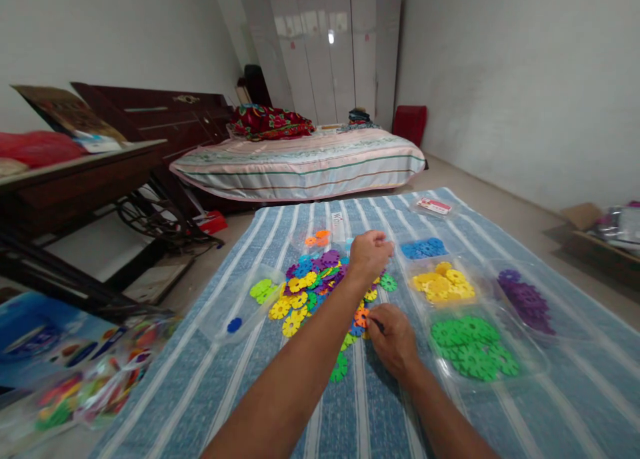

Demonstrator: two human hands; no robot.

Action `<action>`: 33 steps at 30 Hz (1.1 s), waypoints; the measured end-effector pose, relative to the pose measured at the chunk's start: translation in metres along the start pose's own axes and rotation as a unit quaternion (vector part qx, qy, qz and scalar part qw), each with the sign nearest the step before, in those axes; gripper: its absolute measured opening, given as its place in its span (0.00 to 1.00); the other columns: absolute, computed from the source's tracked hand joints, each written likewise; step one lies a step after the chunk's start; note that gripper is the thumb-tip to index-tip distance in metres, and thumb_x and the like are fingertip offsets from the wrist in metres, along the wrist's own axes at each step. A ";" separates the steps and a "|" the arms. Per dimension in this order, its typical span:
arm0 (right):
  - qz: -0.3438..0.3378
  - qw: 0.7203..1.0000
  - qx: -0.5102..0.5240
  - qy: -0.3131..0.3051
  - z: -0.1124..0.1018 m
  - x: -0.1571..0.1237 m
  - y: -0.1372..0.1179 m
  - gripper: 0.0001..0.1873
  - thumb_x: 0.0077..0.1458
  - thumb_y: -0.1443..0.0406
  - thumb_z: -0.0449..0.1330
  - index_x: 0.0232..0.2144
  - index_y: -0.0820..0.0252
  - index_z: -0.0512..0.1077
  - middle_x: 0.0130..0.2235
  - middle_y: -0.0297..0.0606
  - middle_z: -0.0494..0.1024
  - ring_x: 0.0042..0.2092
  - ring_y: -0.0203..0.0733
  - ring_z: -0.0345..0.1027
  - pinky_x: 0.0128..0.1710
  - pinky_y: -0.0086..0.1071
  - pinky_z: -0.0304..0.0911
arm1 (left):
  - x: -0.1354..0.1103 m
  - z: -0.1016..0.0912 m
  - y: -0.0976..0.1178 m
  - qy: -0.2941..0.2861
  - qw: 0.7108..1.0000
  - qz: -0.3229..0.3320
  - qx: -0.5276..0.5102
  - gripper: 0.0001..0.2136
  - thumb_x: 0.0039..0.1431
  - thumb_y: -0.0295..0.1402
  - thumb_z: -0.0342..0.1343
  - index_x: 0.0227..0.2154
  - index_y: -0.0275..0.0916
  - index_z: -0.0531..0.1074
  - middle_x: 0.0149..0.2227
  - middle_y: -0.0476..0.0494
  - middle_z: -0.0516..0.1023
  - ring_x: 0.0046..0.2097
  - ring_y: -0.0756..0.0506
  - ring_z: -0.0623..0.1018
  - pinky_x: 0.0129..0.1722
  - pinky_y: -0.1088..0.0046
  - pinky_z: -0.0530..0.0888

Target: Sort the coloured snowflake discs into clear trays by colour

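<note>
A mixed pile of plastic interlocking discs (pixel 300 284) in several colours lies on the striped cloth. My left hand (pixel 369 253) reaches across the far right side of the pile, left of the blue discs (pixel 424 248). Its fingers are curled, and whatever they hold is hidden. My right hand (pixel 395 339) is closed at the near right edge of the pile, its thumb and finger pinched at an orange interlocking disc (pixel 361 317). To the right, yellow discs (pixel 444 283), green discs (pixel 475 347) and purple discs (pixel 525 301) sit sorted in clear trays.
A clear container (pixel 213 322) at left holds lime discs (pixel 264 289) and a dark blue round piece (pixel 235 325). Orange discs (pixel 318 237) lie in a container beyond the pile. A lidded clear box (pixel 434 206) stands far right. A bed (pixel 300 172) stands beyond.
</note>
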State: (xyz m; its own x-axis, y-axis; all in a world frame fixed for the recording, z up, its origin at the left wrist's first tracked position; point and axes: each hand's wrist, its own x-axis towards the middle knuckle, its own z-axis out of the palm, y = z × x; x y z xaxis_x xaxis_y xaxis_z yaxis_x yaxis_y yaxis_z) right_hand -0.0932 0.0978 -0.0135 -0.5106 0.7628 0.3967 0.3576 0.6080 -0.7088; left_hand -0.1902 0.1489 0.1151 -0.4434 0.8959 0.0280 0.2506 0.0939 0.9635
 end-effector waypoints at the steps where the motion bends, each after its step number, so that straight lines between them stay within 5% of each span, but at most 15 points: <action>1: 0.000 1.000 0.002 0.000 0.000 0.000 0.000 0.10 0.53 0.66 0.51 0.26 0.58 0.71 0.30 0.35 0.73 0.36 0.38 0.63 0.39 0.30 0.55 | 0.002 0.003 -0.001 0.007 0.999 0.028 0.030 0.11 0.48 0.29 0.55 0.36 0.33 0.71 0.26 0.47 0.75 0.29 0.51 0.75 0.28 0.77 0.69; 4: 0.007 1.000 0.005 0.002 0.000 0.000 0.000 0.09 0.52 0.66 0.52 0.26 0.58 0.72 0.30 0.36 0.73 0.36 0.38 0.63 0.39 0.31 0.55 | -0.012 -0.007 -0.012 -0.018 0.986 0.088 0.142 0.06 0.48 0.31 0.55 0.29 0.35 0.73 0.26 0.48 0.75 0.31 0.50 0.74 0.31 0.76 0.69; 7: 0.010 1.000 0.004 -0.001 -0.001 0.000 0.000 0.09 0.52 0.67 0.52 0.27 0.58 0.72 0.30 0.36 0.73 0.36 0.39 0.63 0.40 0.31 0.55 | -0.040 -0.035 -0.032 -0.033 0.969 0.094 0.224 0.07 0.51 0.33 0.52 0.26 0.36 0.73 0.25 0.50 0.74 0.29 0.51 0.72 0.31 0.76 0.68; 13: 0.010 1.000 -0.013 -0.022 -0.004 0.000 -0.001 0.10 0.53 0.66 0.51 0.26 0.58 0.71 0.30 0.36 0.73 0.36 0.39 0.63 0.39 0.32 0.55 | -0.092 -0.103 -0.063 0.043 0.940 0.032 0.336 0.09 0.53 0.33 0.48 0.26 0.38 0.73 0.26 0.50 0.74 0.31 0.50 0.72 0.33 0.76 0.66; 17: 0.007 0.999 -0.019 -0.032 -0.004 -0.002 0.002 0.10 0.53 0.66 0.51 0.26 0.58 0.71 0.30 0.37 0.73 0.36 0.39 0.64 0.38 0.31 0.55 | -0.119 -0.130 -0.076 0.088 0.922 0.014 0.378 0.09 0.54 0.34 0.48 0.29 0.38 0.73 0.29 0.47 0.74 0.33 0.49 0.73 0.34 0.75 0.67; 23: 0.007 0.999 -0.026 -0.036 -0.004 -0.003 0.004 0.11 0.54 0.63 0.50 0.27 0.58 0.71 0.32 0.37 0.74 0.37 0.41 0.64 0.38 0.32 0.55 | -0.137 -0.129 -0.089 0.053 0.900 0.016 0.432 0.09 0.54 0.31 0.50 0.36 0.37 0.73 0.36 0.43 0.73 0.37 0.48 0.73 0.39 0.72 0.69; 33: 0.016 0.999 -0.025 -0.046 -0.005 -0.005 0.003 0.11 0.54 0.62 0.50 0.27 0.58 0.71 0.32 0.37 0.74 0.38 0.41 0.64 0.39 0.33 0.55 | -0.127 -0.103 -0.080 0.021 0.827 -0.029 0.561 0.11 0.56 0.35 0.49 0.39 0.38 0.70 0.42 0.40 0.70 0.45 0.43 0.70 0.44 0.69 0.67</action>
State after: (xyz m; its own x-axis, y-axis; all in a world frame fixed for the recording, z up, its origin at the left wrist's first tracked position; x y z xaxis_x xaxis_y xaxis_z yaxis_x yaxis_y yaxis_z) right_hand -0.0861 0.0969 -0.0147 -0.5665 0.7602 0.3181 0.4120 0.5956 -0.6896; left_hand -0.2429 -0.0170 0.0617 -0.5060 0.8622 0.0230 0.8584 0.5008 0.1112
